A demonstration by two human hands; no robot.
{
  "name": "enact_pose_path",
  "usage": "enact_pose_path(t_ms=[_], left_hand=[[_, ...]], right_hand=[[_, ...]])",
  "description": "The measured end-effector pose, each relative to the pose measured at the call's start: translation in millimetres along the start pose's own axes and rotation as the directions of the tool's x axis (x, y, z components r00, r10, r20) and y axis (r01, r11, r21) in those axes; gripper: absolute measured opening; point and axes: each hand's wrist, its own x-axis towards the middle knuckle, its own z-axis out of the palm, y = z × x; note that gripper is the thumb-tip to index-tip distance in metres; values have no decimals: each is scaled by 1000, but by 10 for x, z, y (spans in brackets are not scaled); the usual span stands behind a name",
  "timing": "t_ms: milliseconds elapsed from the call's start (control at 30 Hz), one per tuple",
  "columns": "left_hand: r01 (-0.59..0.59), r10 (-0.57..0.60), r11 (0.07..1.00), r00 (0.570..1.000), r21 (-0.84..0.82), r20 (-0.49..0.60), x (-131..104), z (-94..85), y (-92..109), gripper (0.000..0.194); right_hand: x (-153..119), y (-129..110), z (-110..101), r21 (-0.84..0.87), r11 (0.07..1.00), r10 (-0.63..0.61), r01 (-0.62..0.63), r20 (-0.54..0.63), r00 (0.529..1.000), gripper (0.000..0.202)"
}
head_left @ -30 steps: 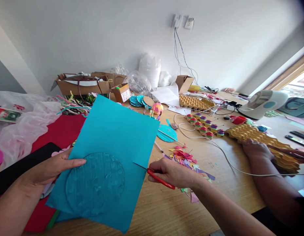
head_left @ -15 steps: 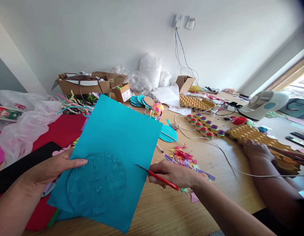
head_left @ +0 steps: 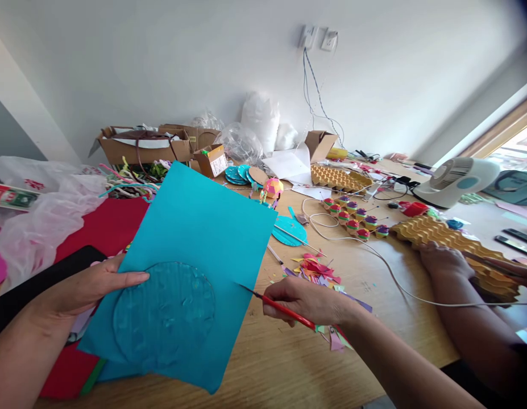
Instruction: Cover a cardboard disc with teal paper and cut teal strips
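Observation:
My left hand (head_left: 96, 281) grips the left edge of a blue sheet of paper (head_left: 207, 227), thumb on top and fingers hidden beneath. On the sheet's lower half lies a round blue disc (head_left: 165, 312) with a rough, streaky surface; my thumb tip touches its upper left rim. My right hand (head_left: 303, 301) holds red-handled scissors (head_left: 284, 311). Their dark blade tip points left over the sheet's right part, beside the disc. Whether the blade touches the paper, I cannot tell.
Colourful paper scraps (head_left: 316, 270) lie right of the sheet. Beyond are painted egg-carton cups (head_left: 352, 218), a white cable (head_left: 386, 264) and a fan (head_left: 457, 179). At right, a co-worker's hand (head_left: 446, 261) presses on an egg tray (head_left: 480, 255). A black case (head_left: 16, 307) lies left.
The sheet with the disc has shifted slightly left and up with my left hand. My right hand and the scissors have drawn a little to the right.

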Motion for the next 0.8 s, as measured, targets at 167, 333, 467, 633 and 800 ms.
enact_pose_path(t_ms=[167, 333, 467, 633, 800], left_hand=[[47, -39, 998, 984, -44, 175, 24, -134, -13, 65], [74, -61, 994, 986, -78, 158, 30, -216, -28, 71], [64, -56, 995, 992, -73, 111, 81, -239, -74, 67], [66, -52, 993, 989, -99, 139, 98, -227, -92, 62], [78, -54, 989, 981, -125, 186, 63, -198, -75, 60]], right_hand=[[-176, -58, -107, -227, 974, 14, -26, -54, 998, 37], [-312, -167, -203, -224, 975, -21, 9, -50, 999, 37], [-204, -230, -226, -186, 981, -54, 48, -25, 998, 35], [-35, -212, -256, -154, 988, -24, 26, 11, 1000, 37], [40, -158, -289, -100, 995, 25, -15, 95, 995, 38]])
